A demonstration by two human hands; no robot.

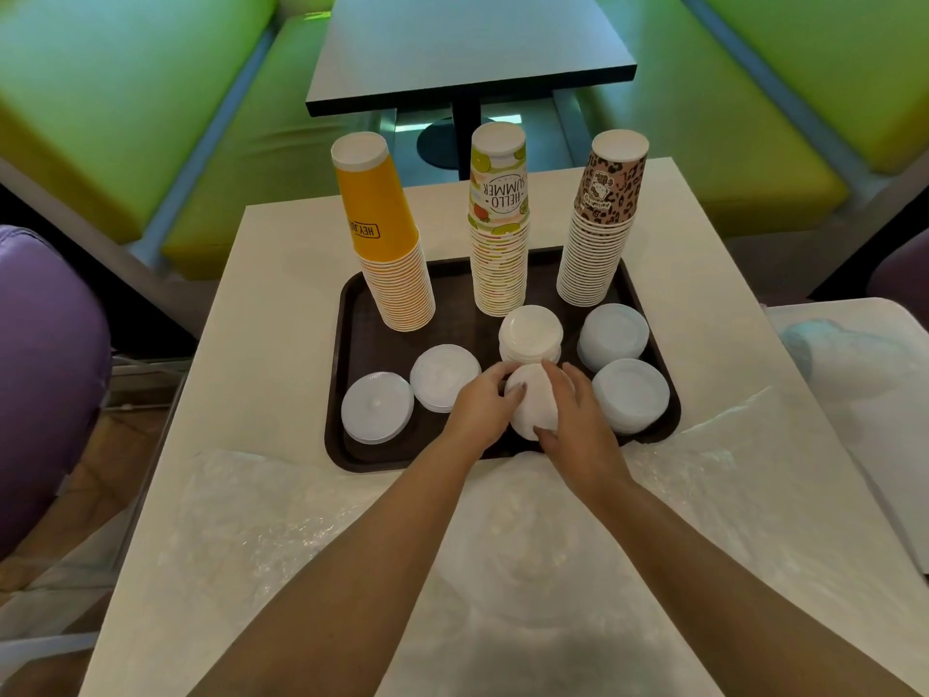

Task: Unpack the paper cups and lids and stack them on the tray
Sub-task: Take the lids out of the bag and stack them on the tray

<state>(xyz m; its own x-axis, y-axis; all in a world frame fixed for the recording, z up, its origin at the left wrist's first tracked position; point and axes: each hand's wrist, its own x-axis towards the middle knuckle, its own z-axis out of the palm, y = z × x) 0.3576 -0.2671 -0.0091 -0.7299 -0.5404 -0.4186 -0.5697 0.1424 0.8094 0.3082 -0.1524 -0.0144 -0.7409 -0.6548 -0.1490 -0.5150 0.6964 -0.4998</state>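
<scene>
Both hands hold 1 tilted stack of white lids [534, 408] over the near middle of the brown tray [338, 394]: the left hand [482, 405] has its grip curled round the stack's left edge, the right hand [578, 420] grasps its right side. 5 more lid piles and 3 upside-down cup stacks [498, 228] stand on the tray, on the white table [261, 344].

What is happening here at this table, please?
A person is setting out cups and lids on a dark tray. Both the left hand and the right hand hold a stack of white lids at the tray's near edge. Three upside-down cup stacks and five other lid piles already stand on it.
</scene>
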